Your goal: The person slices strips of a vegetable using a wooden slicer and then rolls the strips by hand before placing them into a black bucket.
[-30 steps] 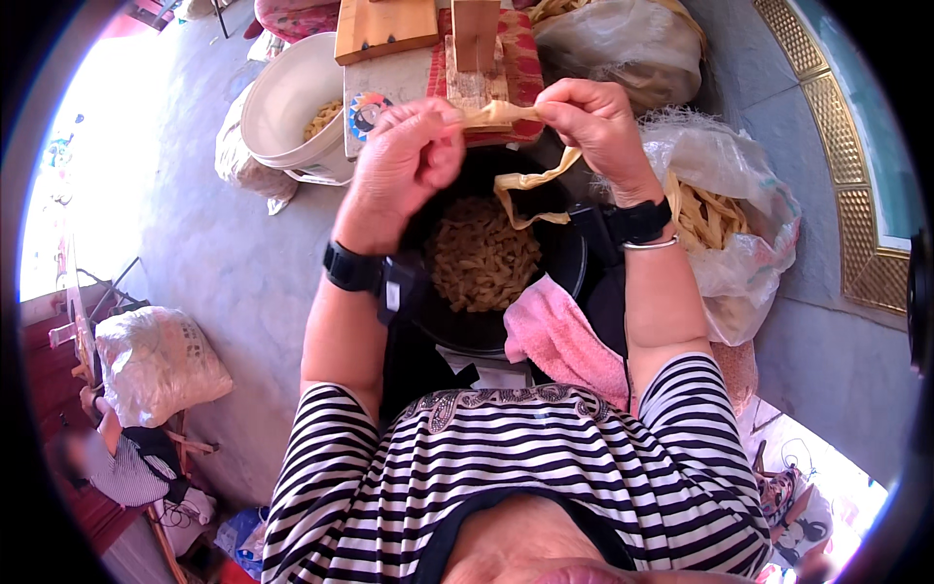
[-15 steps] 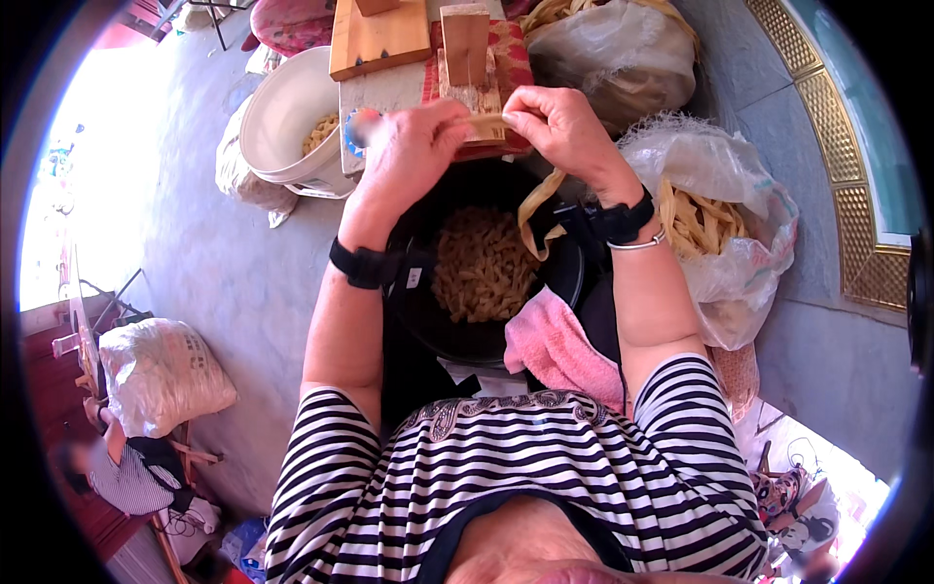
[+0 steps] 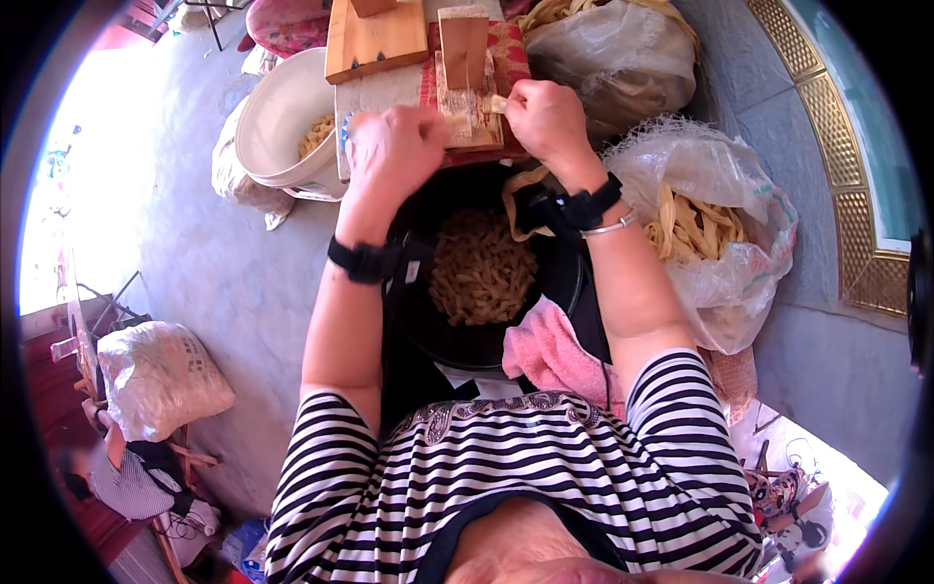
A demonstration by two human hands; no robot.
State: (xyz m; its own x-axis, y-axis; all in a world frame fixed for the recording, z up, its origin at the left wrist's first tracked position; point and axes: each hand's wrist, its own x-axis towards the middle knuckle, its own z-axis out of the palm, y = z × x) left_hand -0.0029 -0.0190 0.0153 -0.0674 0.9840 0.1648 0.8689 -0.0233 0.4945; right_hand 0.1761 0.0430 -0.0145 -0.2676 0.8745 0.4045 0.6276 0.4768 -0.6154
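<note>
My right hand [image 3: 550,122] is closed on a flat, yellowish dried strip [image 3: 512,206]. A short pale end sticks out past its fingers, and the long tail hangs below over the black tub. My left hand [image 3: 401,146] is closed too, a blurred pale bit of strip showing at its fingertips. Both hands are at the near edge of a small wooden stand [image 3: 465,58] with an upright block, which sits on a red patterned cloth [image 3: 511,63]. Beneath my hands, the black tub [image 3: 418,336] holds many short tan pieces [image 3: 482,268].
A white bucket [image 3: 277,117] with some pale pieces stands at left. On the right, an open plastic sack [image 3: 749,282] holds more strips, with another sack [image 3: 613,58] behind it. A pink towel [image 3: 555,346] lies over the tub's near rim. A wooden board [image 3: 379,44] is at the far side.
My hands have moved apart; the strip stretched between them no longer spans the gap. The right hand has risen slightly, and the hanging tail has shifted left.
</note>
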